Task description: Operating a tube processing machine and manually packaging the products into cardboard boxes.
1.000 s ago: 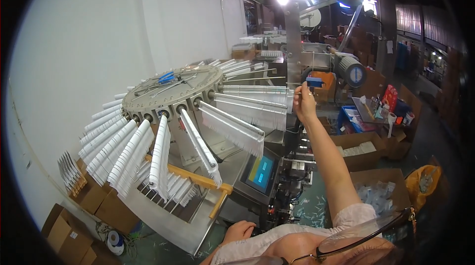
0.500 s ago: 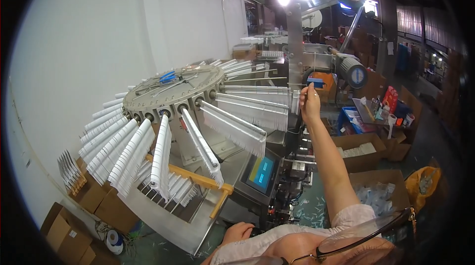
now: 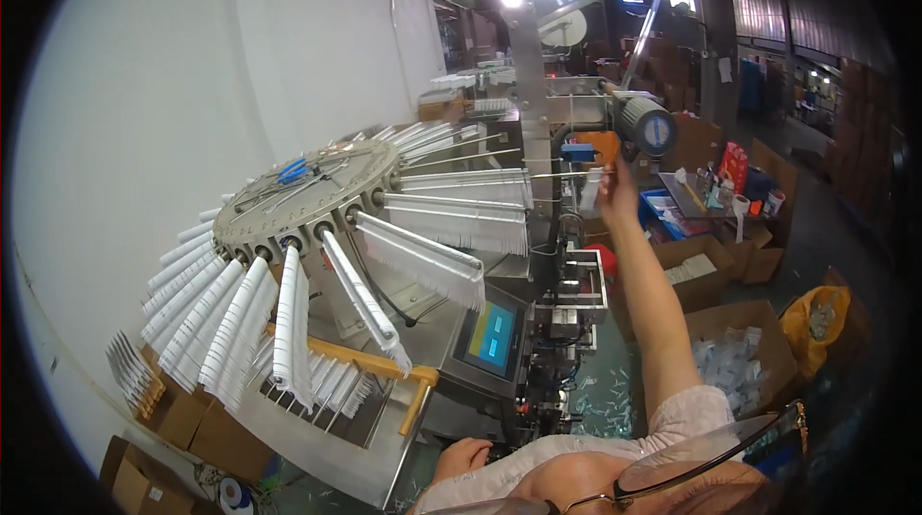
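Observation:
Beside me stands a round metal carousel (image 3: 317,190) with rods sticking out all around it, most hung with rows of thin white strips (image 3: 459,220). My right hand (image 3: 618,196) reaches far forward at the outer end of one rod. Its fingers are closed at a small bunch of white strips (image 3: 593,190) that hangs apart from the longer row; blur hides the fingertips. Low in the view, my left hand (image 3: 464,458) rests near the machine's front edge, fingers loosely out, with nothing visible in it.
A touch screen (image 3: 492,335) is tilted toward me beside a column of metal mechanisms (image 3: 573,299). A motor (image 3: 648,126) overhangs my right hand. Cardboard boxes (image 3: 740,361), a yellow bag (image 3: 814,323) and a cluttered small table (image 3: 715,198) are at right. Strip scraps litter the floor.
The view has swung to the right, shifting the carousel left. My right hand has moved outward from the hanging row, and a small bunch now shows beside it. My left hand stays low.

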A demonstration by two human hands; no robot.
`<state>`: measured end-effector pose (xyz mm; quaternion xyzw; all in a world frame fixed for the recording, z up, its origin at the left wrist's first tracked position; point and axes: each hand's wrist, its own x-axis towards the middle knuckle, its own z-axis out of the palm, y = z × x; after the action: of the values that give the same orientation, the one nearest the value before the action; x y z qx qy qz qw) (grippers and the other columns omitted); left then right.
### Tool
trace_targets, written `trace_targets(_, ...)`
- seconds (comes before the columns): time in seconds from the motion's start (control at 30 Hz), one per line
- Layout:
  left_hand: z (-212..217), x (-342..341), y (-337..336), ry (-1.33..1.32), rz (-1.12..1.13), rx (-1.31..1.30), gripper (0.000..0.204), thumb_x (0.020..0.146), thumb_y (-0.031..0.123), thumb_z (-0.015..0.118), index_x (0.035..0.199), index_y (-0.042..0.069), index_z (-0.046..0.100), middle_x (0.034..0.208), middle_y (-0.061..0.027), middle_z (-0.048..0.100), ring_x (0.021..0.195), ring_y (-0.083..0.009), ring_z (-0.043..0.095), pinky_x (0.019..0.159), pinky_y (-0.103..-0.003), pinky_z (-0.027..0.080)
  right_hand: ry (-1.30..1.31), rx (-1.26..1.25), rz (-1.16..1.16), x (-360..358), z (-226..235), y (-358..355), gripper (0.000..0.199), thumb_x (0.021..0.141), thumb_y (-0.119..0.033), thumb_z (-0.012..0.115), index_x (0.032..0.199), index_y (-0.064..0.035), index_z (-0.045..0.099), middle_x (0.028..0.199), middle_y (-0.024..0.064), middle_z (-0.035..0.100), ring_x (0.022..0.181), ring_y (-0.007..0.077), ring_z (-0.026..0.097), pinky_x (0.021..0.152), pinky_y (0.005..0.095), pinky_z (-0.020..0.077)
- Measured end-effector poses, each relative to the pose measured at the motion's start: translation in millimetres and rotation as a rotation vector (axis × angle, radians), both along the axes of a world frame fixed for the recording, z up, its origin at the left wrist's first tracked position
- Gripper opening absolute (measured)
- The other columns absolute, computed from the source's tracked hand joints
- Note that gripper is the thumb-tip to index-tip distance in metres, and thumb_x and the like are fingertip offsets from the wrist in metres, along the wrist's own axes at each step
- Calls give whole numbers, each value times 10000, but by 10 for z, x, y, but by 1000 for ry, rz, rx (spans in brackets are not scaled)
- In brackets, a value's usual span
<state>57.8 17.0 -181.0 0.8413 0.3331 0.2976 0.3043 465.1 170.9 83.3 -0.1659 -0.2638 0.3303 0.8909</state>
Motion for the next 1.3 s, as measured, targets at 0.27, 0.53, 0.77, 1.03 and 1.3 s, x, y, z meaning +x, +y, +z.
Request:
trace_targets(0.27,464,95,61,108,-44,-134,157,780,111,537,909,44,595,821,-117,566,770,-260,567,676,-309,448,306,54,-217,1117,-690,-878,351,862,-324,471,561,-167,383,475,-56,356,357,37,310,300,188,216)
trace_targets(0.53,1377,611,-32,-108,-290,485,393,759,69,551,1141,41,461,1009,-158,524,917,-292,525,761,-335,436,98,-158,220,-959,-2205,-1356,393,890,-275,382,535,-120,320,484,10,322,434,108,310,418,251,257)
trace_targets(0.77,898,-483,-626,247,312,-255,432,801,184,459,1213,91,368,772,-177,589,714,-373,567,634,-429,445,-708,-61,613,-2239,-1991,-2009,538,848,-474,422,1080,10,468,818,79,531,638,97,474,597,219,402)
trace_targets(1.03,937,-2230,-104,213,645,308,280,721,285,568,627,24,528,585,-174,500,557,-351,484,509,-415,361,-553,-542,292,-2348,-2619,-2673,412,902,-383,360,1093,-28,442,714,21,515,564,58,433,506,186,355)
trace_targets(1.3,671,-2688,1154,505,435,788,348,757,311,561,927,9,600,969,-136,588,914,-326,503,787,-435,344,-261,-1117,57,-2686,-3710,-4151,233,904,-243,408,920,-50,537,631,-2,480,512,50,384,459,185,308)
